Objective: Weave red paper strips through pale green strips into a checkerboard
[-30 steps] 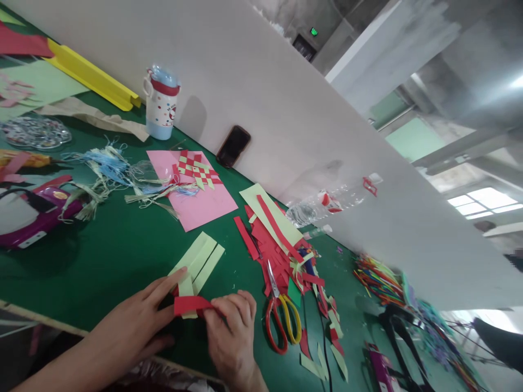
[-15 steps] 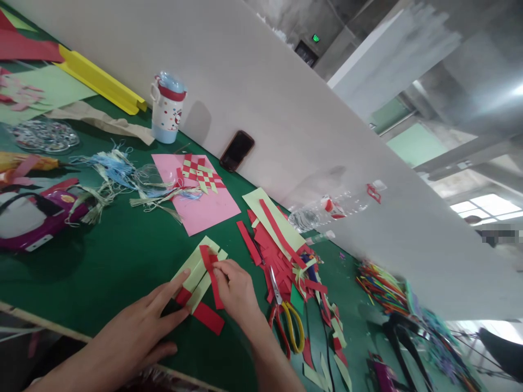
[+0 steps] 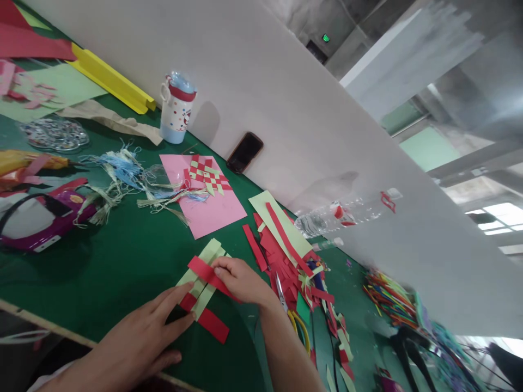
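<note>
My left hand lies with fingers stretched apart, its fingertips pressing on pale green paper strips and on a red strip woven across them. That woven red paper strip sticks out past the lower right side of the green ones. My right hand pinches a second red paper strip, which lies slantwise over the green strips. The right end of this strip is partly hidden behind my fingers.
Scissors lie partly behind my right forearm, beside a heap of red paper strips. A pink sheet bears a red-and-green woven piece. A phone, a cup and a clear bottle stand or lie near the wall.
My right hand has turned the red strip from nearly lengthwise to slanting across the green strips. My left hand stays pressed on the paper. The view has shifted slightly.
</note>
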`<state>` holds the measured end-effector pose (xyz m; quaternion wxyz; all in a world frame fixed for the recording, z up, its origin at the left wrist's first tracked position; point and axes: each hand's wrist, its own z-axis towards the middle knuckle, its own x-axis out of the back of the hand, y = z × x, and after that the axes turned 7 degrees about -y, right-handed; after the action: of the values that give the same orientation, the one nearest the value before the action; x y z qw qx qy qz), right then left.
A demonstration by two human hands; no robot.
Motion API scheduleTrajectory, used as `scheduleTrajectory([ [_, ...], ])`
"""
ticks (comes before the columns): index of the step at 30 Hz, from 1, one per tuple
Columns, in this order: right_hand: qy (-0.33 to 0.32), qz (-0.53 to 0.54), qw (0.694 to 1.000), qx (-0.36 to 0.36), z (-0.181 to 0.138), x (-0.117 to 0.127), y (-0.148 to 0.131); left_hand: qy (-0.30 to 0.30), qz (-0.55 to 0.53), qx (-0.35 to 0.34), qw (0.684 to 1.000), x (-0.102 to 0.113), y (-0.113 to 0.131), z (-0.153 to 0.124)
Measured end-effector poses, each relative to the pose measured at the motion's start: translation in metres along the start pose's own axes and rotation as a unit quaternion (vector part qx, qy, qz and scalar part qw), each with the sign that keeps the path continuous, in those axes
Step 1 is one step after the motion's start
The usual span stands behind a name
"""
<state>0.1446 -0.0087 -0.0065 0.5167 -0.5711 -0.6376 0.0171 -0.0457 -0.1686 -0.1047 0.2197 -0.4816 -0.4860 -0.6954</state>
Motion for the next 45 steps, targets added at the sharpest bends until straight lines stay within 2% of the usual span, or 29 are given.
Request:
scheduleTrajectory([
  [3, -0.044, -0.006, 0.999, 0.031, 0.001, -0.001, -0.001, 0.007, -0.011, 0.000, 1.000, -0.002, 0.000, 0.000],
  [12, -0.084, -0.029, 0.994, 0.059, -0.002, -0.008, -0.001, 0.018, 0.016, -0.038, 0.999, 0.005, -0.003, 0.002],
  [17, -0.045, -0.049, 0.997, 0.027, -0.007, -0.009, -0.008, 0.015, 0.047, -0.053, 0.997, 0.007, -0.004, 0.002],
  [24, 0.038, 0.004, 0.999, -0.010, -0.011, -0.023, -0.014, 0.030, 0.097, -0.068, 0.993, 0.008, -0.006, 0.000],
  [31, 0.009, 0.016, 1.000, 0.007, -0.014, -0.025, -0.011, 0.032, 0.101, -0.066, 0.992, 0.011, -0.005, 0.000],
  [40, 0.007, -0.048, 0.998, 0.037, -0.016, -0.033, -0.012, 0.015, 0.079, -0.029, 0.996, 0.015, -0.002, -0.001],
  [45, 0.012, -0.079, 0.996, 0.035, -0.018, -0.033, -0.011, 0.020, 0.068, -0.032, 0.997, 0.015, -0.002, -0.001],
])
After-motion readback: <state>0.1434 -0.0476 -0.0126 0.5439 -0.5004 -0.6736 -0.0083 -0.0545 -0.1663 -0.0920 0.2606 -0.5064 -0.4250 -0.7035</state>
